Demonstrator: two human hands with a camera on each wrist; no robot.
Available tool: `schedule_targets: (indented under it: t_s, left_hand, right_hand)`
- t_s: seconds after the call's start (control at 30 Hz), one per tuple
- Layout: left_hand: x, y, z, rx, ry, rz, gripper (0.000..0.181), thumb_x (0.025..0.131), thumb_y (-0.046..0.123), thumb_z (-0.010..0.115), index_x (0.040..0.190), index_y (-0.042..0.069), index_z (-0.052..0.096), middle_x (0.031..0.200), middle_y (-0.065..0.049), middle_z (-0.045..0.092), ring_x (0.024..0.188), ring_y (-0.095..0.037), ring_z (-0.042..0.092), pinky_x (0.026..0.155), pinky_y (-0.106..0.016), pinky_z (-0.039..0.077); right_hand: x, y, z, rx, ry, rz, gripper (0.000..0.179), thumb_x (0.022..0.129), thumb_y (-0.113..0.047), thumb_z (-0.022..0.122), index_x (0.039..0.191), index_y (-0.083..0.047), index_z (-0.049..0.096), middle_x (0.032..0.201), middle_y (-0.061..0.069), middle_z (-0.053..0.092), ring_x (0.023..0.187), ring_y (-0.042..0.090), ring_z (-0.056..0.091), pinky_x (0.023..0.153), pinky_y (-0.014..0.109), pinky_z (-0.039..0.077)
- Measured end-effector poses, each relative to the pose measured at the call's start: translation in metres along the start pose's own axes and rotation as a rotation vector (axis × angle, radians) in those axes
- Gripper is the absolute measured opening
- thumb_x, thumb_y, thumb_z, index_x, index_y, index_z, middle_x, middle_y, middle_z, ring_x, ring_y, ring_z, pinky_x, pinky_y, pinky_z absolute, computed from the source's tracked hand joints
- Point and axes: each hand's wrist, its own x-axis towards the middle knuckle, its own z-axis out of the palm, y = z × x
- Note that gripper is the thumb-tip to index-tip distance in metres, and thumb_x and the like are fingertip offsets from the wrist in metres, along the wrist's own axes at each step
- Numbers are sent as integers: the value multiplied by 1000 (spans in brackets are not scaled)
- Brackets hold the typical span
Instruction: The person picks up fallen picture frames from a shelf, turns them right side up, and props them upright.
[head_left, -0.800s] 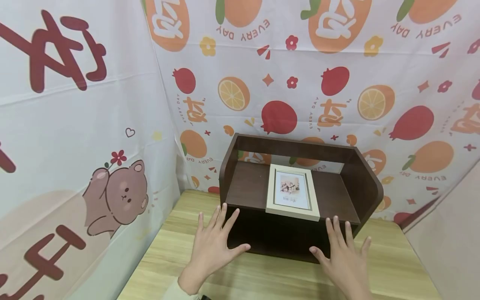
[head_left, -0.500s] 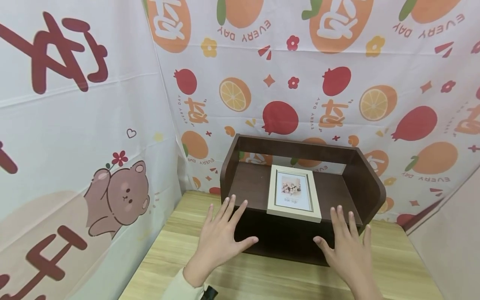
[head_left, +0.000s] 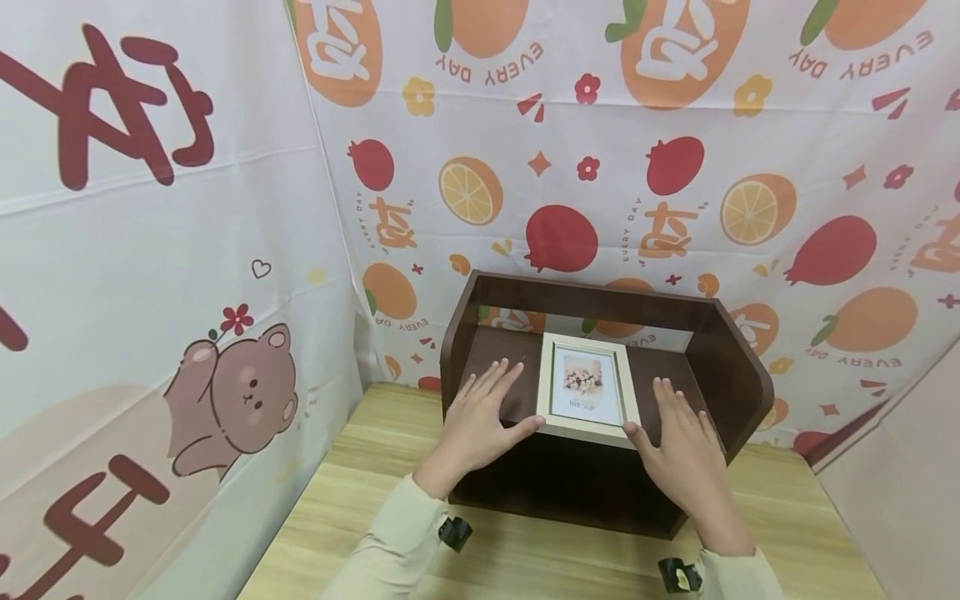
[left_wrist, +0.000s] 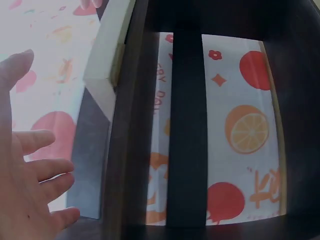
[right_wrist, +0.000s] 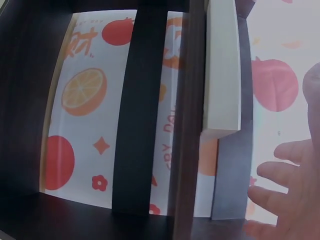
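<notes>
Basically, the picture frame (head_left: 587, 387) lies between the left hand (head_left: 477, 427) and right hand (head_left: 686, 450), long axis pointing away; both are spread out, gripping nothing.

L hand (head_left: 476, 423) & R hand (head_left: 682, 454) were approx. level, palm-down, fingers (head_left: 663, 402) spread, thumbs (head_left: 523, 429) pointed inward; forearms (head_left: 390, 542) angled fwd.

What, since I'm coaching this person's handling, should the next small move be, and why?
Probably ease the left hand and right hand inward to the sides of the frame: it lies flat on the shelf between them, and both are open, neither gripping it.
</notes>
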Motion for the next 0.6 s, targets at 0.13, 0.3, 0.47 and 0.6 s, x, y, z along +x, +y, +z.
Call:
schedule_targets:
  t_s: [0.13, 0.3, 0.47, 0.6]
  left_hand:
    - [10, -1, 9, -49, -23, -21, 82, 84, 61, 61, 150, 18, 38, 154, -12, 37, 145, -28, 31, 116, -53, 24]
    - [18, -4, 20, -85, -61, -54, 83, 84, 61, 61, 150, 18, 36, 154, -11, 37, 144, -29, 32, 113, -58, 27]
    - [21, -8, 27, -57, -103, -67, 85, 83, 64, 60, 151, 19, 35, 150, -8, 44, 137, -32, 40, 109, -55, 30]
    - [24, -10, 29, 27, -145, -42, 84, 83, 70, 56, 149, 21, 39, 144, -5, 50, 131, -31, 44, 102, -50, 33]
  right_hand:
    - [8, 4, 5, 2, -21, 22, 79, 97, -54, 46, 151, 0, 27, 153, 23, 32, 142, 43, 29, 112, 63, 19]
    - [15, 8, 12, 3, -31, 42, 75, 96, -56, 47, 147, -2, 36, 149, 24, 40, 139, 42, 34, 105, 66, 25]
    - [19, 15, 20, -17, -50, 41, 72, 94, -57, 49, 142, -4, 44, 143, 22, 47, 129, 46, 42, 96, 66, 31]
    - [21, 20, 24, -10, -118, 61, 74, 94, -61, 46, 139, -3, 49, 139, 21, 49, 123, 47, 43, 92, 63, 33]
